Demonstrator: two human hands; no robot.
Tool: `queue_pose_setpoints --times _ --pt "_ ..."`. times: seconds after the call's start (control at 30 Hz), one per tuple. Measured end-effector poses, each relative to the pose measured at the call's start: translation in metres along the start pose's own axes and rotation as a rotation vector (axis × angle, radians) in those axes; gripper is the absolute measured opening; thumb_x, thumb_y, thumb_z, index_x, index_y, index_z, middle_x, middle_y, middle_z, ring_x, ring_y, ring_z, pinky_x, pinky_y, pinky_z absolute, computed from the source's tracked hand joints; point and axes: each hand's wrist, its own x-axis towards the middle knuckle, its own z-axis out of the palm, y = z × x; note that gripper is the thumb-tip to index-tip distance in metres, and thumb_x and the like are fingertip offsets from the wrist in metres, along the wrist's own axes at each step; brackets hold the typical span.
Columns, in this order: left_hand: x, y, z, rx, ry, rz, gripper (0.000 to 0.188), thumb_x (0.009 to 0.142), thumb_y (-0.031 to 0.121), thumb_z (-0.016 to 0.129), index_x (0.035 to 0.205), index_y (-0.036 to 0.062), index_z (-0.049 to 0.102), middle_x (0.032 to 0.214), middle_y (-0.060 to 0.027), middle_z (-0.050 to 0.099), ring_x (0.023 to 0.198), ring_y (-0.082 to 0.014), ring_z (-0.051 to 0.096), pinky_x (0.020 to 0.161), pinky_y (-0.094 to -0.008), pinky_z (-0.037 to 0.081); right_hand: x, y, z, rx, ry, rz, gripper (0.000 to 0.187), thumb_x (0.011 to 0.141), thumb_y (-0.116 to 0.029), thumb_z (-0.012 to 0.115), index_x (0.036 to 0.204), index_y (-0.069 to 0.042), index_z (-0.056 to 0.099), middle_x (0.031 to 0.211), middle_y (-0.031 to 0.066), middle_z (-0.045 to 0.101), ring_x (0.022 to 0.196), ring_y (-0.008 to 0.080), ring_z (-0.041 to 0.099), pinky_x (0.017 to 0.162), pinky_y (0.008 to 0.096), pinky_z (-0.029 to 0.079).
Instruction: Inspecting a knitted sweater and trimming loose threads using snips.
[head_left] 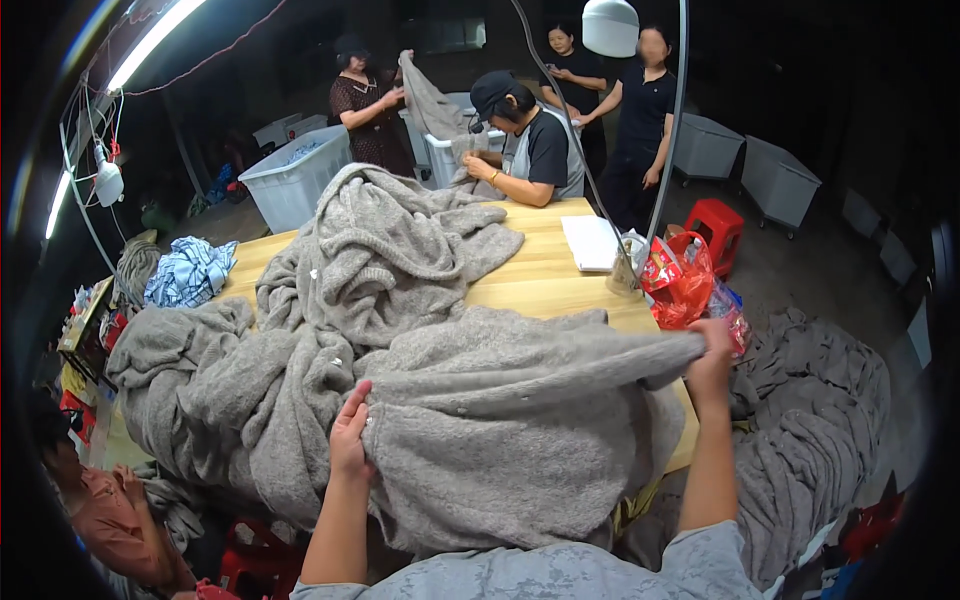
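Observation:
A grey fuzzy knit garment [500, 470] is spread in front of me over the near edge of the table; its exact cut cannot be made out. My right hand [712, 352] is closed round its upper right end and holds it raised, pulling a long fold taut. At the garment's left edge, my left hand [352, 435] grips the cloth, with part of the fingers hidden by it. Small pale bits [462, 408] dot the knit. Beyond my hands lies a large heap of the same grey knit [390, 240], joined by more piled cloth [230, 400] on the left.
The wooden table [540, 265] bears a white paper pad [590, 244], a jar [626, 268] and a red plastic bag [680, 275]. Blue checked cloth [190, 272] lies at left. More grey knit [800, 440] is heaped at right. Several people stand or sit around, one handling cloth opposite.

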Motion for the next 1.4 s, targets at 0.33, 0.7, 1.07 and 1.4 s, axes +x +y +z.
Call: queue_pose_setpoints --times 0.33,0.7,1.07,1.4 --pt "0.018 -0.041 -0.008 0.116 0.036 -0.130 0.034 0.094 0.008 0.044 0.127 0.0025 0.050 0.124 -0.0094 0.055 0.110 -0.0188 0.054 0.094 -0.0310 0.043 -0.082 0.229 0.019 -0.323 -0.241 0.187 0.007 0.081 -0.011 0.056 0.082 -0.005 0.053 0.062 0.0094 0.052 0.058 0.0234 0.057 0.054 0.0361 0.045" --pt "-0.004 -0.021 -0.002 0.190 -0.053 -0.122 0.040 0.090 0.003 0.049 0.130 0.0017 0.046 0.120 -0.0100 0.056 0.105 -0.0162 0.056 0.091 -0.0293 0.045 -0.016 -0.071 0.017 0.625 -0.603 0.458 0.006 0.087 -0.008 0.055 0.084 -0.004 0.059 0.072 0.0003 0.058 0.062 0.0074 0.054 0.057 0.0217 0.044" --pt "-0.021 0.004 0.009 0.314 -0.241 0.011 0.051 0.084 -0.003 0.058 0.132 -0.0010 0.041 0.124 -0.0074 0.051 0.105 -0.0122 0.053 0.090 -0.0253 0.044 -0.107 -0.212 0.118 0.703 -0.767 -0.006 0.025 0.070 -0.004 0.064 0.094 0.000 0.058 0.088 0.0129 0.057 0.082 0.0315 0.054 0.075 0.0380 0.043" --pt "-0.031 0.017 0.060 1.460 -0.538 0.646 0.040 0.068 -0.001 0.064 0.108 0.0045 0.060 0.107 -0.0134 0.056 0.103 -0.0307 0.050 0.086 -0.0373 0.043 -0.125 -0.196 0.138 0.829 -0.760 0.016 0.021 0.068 0.001 0.063 0.088 -0.003 0.061 0.078 0.0062 0.057 0.069 0.0169 0.055 0.061 0.0283 0.042"
